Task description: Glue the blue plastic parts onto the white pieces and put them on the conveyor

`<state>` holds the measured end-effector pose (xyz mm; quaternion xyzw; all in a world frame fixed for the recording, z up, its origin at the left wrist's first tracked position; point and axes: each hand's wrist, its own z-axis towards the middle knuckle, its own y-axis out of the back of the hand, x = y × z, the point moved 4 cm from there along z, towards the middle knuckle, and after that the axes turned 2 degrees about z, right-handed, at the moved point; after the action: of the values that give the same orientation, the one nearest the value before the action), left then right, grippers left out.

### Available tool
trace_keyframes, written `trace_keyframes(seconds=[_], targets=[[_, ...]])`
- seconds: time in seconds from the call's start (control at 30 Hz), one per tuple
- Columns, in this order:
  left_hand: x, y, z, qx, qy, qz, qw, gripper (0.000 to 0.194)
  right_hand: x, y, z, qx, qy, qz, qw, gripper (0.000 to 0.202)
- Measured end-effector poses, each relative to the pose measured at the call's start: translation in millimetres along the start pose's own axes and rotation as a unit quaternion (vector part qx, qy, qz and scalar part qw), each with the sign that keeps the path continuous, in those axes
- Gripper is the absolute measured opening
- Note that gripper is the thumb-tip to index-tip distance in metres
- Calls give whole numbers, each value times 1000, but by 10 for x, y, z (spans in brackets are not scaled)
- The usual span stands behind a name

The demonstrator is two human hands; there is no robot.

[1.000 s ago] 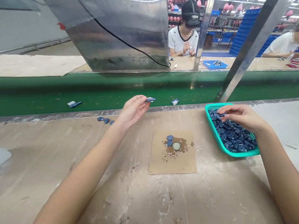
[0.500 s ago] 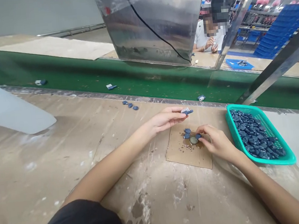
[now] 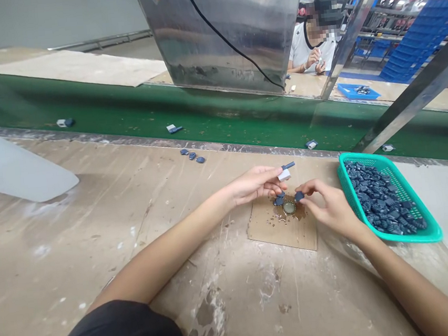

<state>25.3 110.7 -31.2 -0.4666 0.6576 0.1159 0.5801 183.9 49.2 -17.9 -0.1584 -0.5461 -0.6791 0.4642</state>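
- Dark-blue piece point(image 3: 298, 196) is pinched between thumb and fingers of the right hand point(image 3: 324, 203), just right of the round cap point(image 3: 289, 207) and slightly beyond it; whether the two are touching cannot be told.
- From the right fingertips, the cap is set to the left and a little nearer the wearer; of the two hands, the right is judged the nearer to it.
- The blue-and-white part point(image 3: 284, 175) is gripped between thumb and fingers of the left hand point(image 3: 255, 183), beyond the cap. Its slim blue bar is pointed away to the right, while no clear long axis is shown by the small piece opposite.
- Loose blue pieces point(image 3: 278, 201) are laid just left of the cap, partly covered by the left fingers.
- The cap is metallic-looking, with a crimped edge, and is surrounded by a dark wet patch on the flat, matte cardboard square point(image 3: 278, 234).
- Well right of the cap, a perforated green plastic basket point(image 3: 432, 233) is heaped with small, chunky, dull blue pieces point(image 3: 381, 195).
- Far left of the cap and beyond it, three blue pieces point(image 3: 192, 155) are scattered on the scuffed brown surface point(image 3: 198, 234).
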Motion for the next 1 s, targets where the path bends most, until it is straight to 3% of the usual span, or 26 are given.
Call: trace_keyframes(seconds=[0.07, 0.13, 0.23, 0.47, 0.8, 1.0], targets=[[15, -66, -22, 28, -1, 37, 999, 18, -5, 125, 29, -68, -60, 146, 985, 19], [19, -150, -49, 52, -18, 71, 996, 17, -10, 202, 42, -113, -109, 276, 948, 30], [20, -263, -92, 73, -51, 116, 989, 18, -8, 223, 45, -123, -153, 351, 916, 39], [32, -340, -146, 65, -73, 173, 980, 23, 12, 175, 31, -100, -145, 342, 923, 41], [88, -354, -140, 8, -57, 178, 982, 23, 119, 116, -67, -150, -85, 245, 954, 31], [83, -401, -218, -27, -99, 178, 979, 25, 148, 97, -119, -156, -90, 244, 953, 25]])
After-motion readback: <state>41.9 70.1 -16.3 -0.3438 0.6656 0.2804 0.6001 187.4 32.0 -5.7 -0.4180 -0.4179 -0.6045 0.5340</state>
